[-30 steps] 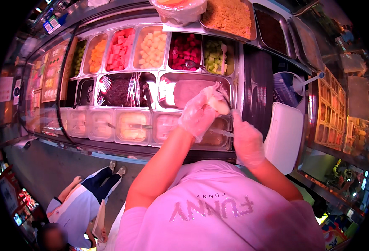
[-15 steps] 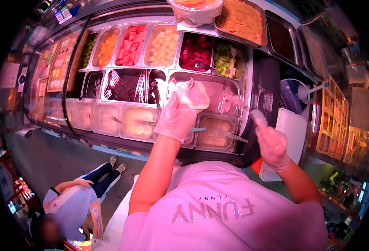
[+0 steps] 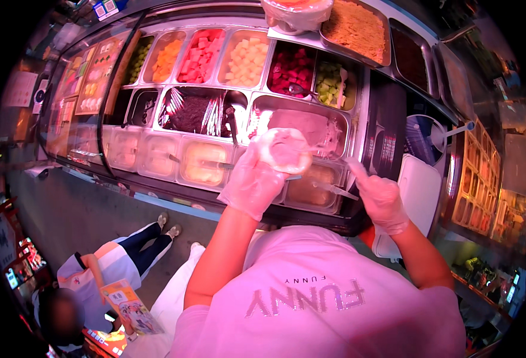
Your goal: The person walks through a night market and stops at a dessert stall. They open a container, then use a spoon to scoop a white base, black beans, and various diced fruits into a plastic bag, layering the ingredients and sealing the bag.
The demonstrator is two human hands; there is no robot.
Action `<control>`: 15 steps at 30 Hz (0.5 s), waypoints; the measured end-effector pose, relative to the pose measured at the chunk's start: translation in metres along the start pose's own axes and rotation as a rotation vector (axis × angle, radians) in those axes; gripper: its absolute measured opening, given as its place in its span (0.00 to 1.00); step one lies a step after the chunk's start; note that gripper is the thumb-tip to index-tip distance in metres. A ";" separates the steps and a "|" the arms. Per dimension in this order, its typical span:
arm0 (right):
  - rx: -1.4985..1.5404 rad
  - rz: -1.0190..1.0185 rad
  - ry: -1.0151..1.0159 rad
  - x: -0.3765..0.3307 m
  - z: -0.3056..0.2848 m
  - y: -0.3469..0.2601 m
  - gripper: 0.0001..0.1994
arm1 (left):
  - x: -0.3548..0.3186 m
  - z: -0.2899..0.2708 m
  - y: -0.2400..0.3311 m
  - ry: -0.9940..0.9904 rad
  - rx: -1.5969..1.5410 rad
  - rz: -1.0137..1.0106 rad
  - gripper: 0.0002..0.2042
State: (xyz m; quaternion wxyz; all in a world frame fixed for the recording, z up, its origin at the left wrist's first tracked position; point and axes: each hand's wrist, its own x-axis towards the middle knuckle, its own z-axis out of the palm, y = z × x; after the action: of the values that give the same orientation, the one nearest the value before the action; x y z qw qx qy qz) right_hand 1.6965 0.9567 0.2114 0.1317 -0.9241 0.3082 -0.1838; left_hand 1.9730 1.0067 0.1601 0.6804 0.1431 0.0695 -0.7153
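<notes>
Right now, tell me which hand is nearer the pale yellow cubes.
Left. The left hand is on their near side, holding a round white piece; the right hand is farther off, to the right.

The pale, round, pink-centred wrapper (image 3: 285, 151) lies open.

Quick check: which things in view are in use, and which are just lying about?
Seemingly in use:
round pale piece, in the left hand
metal paste tray, partly behind it
possibly something in the right hand; unclear

Lying about:
pink cubes
orange-brown crumbs
white panel
</notes>
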 end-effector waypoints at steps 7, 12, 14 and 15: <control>-0.161 -0.062 0.034 0.008 0.016 -0.030 0.32 | -0.011 0.001 -0.014 -0.095 0.008 -0.054 0.20; -0.346 -0.180 -0.016 -0.009 0.007 -0.017 0.33 | -0.020 0.003 -0.020 -0.104 -0.129 -0.073 0.19; -0.275 -0.205 0.055 -0.018 -0.001 -0.005 0.34 | -0.023 -0.006 -0.021 0.000 -0.198 -0.005 0.19; -0.224 -0.190 0.097 -0.022 -0.004 -0.004 0.34 | -0.025 -0.010 -0.021 0.051 -0.234 0.031 0.19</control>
State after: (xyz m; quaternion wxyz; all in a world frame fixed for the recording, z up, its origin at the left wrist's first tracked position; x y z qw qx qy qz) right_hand 1.6806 0.9728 0.2111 -0.0052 -0.9480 0.2438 -0.2044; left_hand 1.9542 1.0342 0.1563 0.7016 0.0821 0.1675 -0.6877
